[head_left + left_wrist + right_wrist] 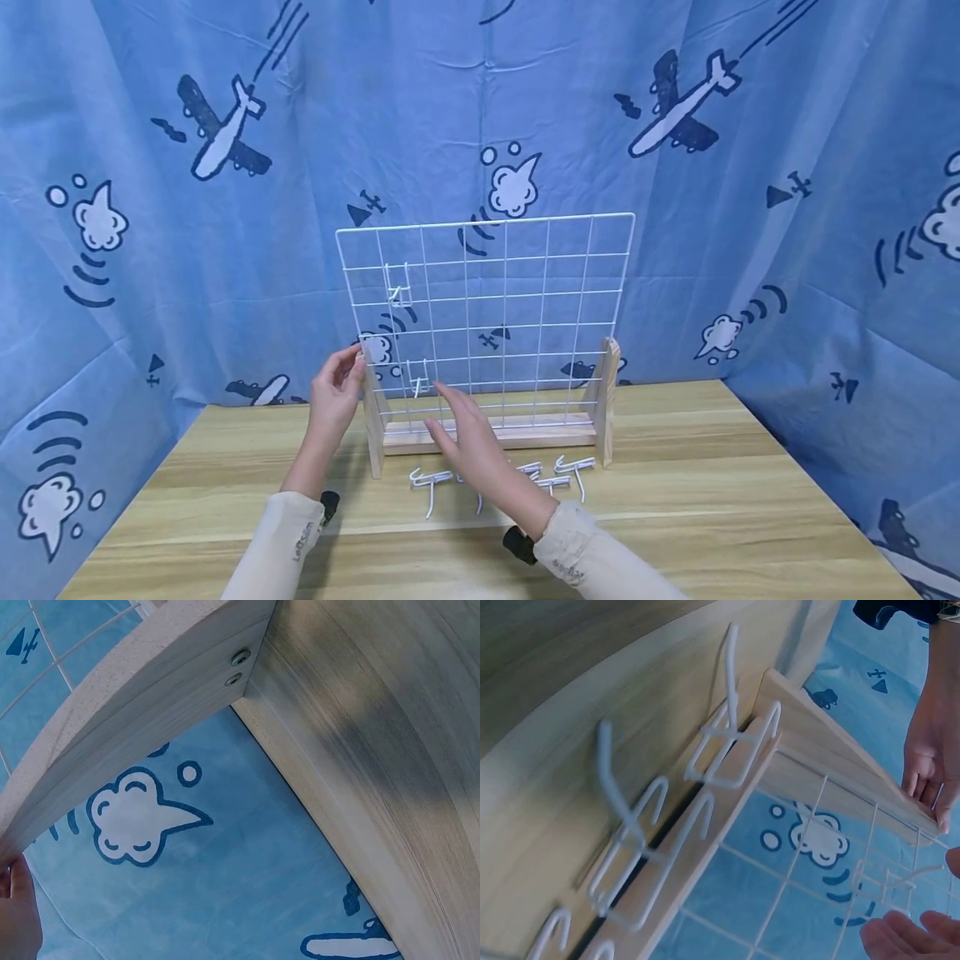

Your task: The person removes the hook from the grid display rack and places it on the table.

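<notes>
A white wire grid panel (506,222) stands upright in a wooden stand. My left hand (337,389) pinches the upper end of the stand's left side post (373,437); in the left wrist view its fingers (21,907) are at that post's edge. Two white wire hooks hang on the grid's left part: an upper hook (401,293) and a lower hook (417,387). Just right of the lower hook is my right hand (476,437), thumb and fingers spread apart, holding nothing. In the right wrist view its fingertips (907,937) are close to a hung hook (885,885).
Several loose white hooks, one at the left (431,478) and one at the right (576,467), lie on the wooden table (712,500) before the stand, partly hidden by my right arm. Behind the table hangs a blue patterned curtain (420,100).
</notes>
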Demonstrator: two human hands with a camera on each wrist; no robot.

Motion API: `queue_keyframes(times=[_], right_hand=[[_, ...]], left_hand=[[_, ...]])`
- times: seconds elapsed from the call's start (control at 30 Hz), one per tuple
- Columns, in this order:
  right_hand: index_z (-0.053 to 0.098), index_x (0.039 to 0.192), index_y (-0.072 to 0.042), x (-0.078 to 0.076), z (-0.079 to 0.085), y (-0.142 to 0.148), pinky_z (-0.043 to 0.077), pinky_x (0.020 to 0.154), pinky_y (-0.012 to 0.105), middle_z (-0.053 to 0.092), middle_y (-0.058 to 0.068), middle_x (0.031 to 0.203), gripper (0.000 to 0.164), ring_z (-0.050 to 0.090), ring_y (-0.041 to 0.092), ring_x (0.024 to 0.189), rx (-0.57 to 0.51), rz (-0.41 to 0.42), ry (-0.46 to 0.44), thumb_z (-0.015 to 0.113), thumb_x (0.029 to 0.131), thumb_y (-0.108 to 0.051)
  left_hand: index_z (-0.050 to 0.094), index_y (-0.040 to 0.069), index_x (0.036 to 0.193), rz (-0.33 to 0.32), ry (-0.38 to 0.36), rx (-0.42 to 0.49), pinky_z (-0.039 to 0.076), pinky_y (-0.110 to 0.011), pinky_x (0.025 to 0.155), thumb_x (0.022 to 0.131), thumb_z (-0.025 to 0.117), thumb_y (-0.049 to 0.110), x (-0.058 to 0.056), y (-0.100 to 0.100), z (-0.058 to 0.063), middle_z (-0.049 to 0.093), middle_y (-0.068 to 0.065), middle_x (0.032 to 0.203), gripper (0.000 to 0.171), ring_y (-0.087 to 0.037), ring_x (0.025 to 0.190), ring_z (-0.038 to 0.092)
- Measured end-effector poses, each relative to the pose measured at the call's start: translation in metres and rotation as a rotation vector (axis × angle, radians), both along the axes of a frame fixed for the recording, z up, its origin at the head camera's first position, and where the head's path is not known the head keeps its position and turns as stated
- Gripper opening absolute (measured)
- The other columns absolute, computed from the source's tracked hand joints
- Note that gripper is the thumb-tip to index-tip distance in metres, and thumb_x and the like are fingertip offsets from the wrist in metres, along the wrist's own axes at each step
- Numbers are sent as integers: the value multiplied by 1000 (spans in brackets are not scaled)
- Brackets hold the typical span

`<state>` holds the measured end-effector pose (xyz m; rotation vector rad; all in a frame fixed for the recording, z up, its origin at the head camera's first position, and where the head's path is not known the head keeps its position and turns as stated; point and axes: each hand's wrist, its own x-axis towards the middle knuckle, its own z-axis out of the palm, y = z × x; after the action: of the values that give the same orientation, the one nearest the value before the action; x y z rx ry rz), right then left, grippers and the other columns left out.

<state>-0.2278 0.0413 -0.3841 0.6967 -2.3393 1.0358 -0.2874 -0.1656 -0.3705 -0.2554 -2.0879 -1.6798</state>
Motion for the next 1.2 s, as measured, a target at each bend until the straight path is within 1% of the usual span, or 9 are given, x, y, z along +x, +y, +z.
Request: queue_keyframes(times=[0.03,0.27,0.5,0.67,0.87,1.2], right_hand=[[39,131,-8,-1,-1,-2,36,99,36,46,11,127,50,42,23,118,-13,-7,-3,57,87,-22],[40,130,-6,-6,-1,-16,35,100,37,46,11,127,49,42,25,118,-103,-30,-78,57,86,-21],[44,127,-5,-9,0,-29,35,100,37,47,12,126,45,43,25,117,-170,-68,-81,57,86,-18],[47,124,-4,-11,0,-36,36,99,38,48,13,124,41,44,26,116,-212,-102,-82,56,87,-19],[49,121,-2,-14,-1,-43,36,99,36,47,16,124,39,44,26,115,-248,-132,-80,56,87,-18],[51,117,2,-22,-2,-50,38,97,33,50,16,120,35,47,26,113,-218,-165,6,56,87,-15]], left_hand=[[50,9,120,-1,2,-1,39,-18,94,90,51,26,0,0,0,52,-8,117,35,-16,112,47],[48,1,122,-10,-28,8,39,-20,94,91,48,11,18,9,19,51,-14,119,32,-22,113,46],[49,2,120,-12,-12,16,39,-17,93,91,49,10,17,10,19,51,-14,117,31,-21,112,47],[49,1,119,-5,3,12,40,-16,92,91,49,9,17,10,18,52,-15,117,30,-21,112,47],[49,1,119,-5,10,12,40,-16,92,91,49,9,18,10,18,52,-15,116,30,-21,111,48],[49,-1,119,3,33,1,40,-16,92,90,49,9,18,10,18,52,-15,117,31,-23,112,48]])
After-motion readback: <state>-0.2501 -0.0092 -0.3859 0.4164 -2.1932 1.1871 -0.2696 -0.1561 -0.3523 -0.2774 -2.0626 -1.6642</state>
